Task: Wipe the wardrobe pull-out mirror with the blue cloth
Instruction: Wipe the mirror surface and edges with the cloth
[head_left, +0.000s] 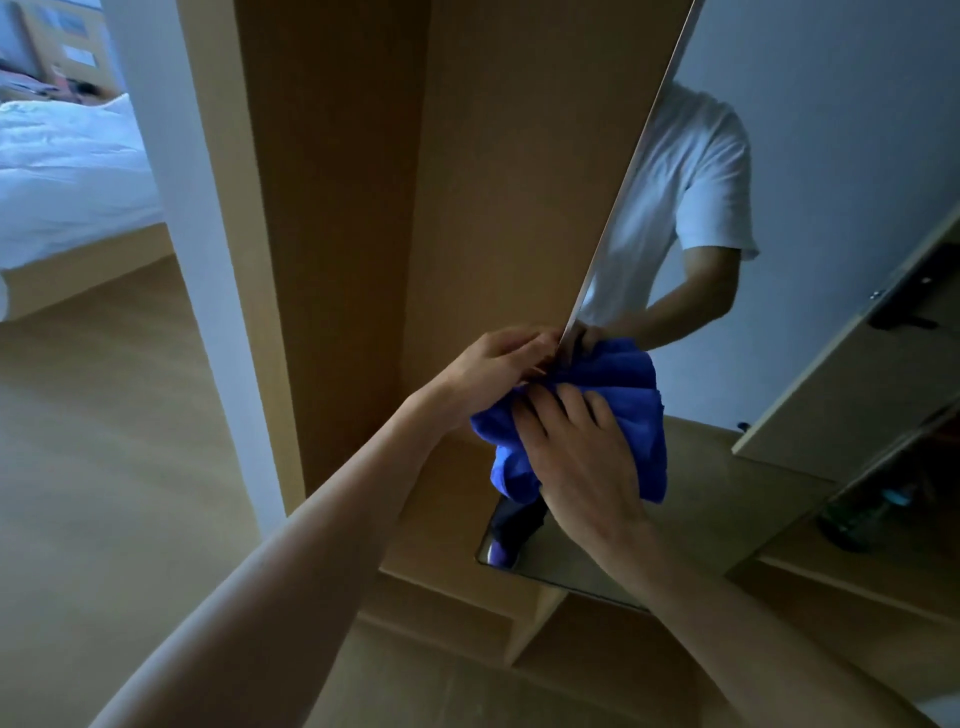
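Observation:
The tall pull-out mirror (779, 364) stands out from the wooden wardrobe (337, 208), its thin left edge toward me. A bunched blue cloth (634, 395) lies against the glass low down. My right hand (582, 457) presses flat on the cloth with fingers spread. My left hand (498, 364) grips the mirror's left edge just above the cloth, fingers curled round the frame. The glass reflects a person in a white T-shirt.
A white wall post (171, 208) stands left of the wardrobe, with a bed (67, 171) in white bedding beyond it. Light wooden floor (104, 467) spreads to the left. The mirror reflects a wooden door with a dark handle (904, 322).

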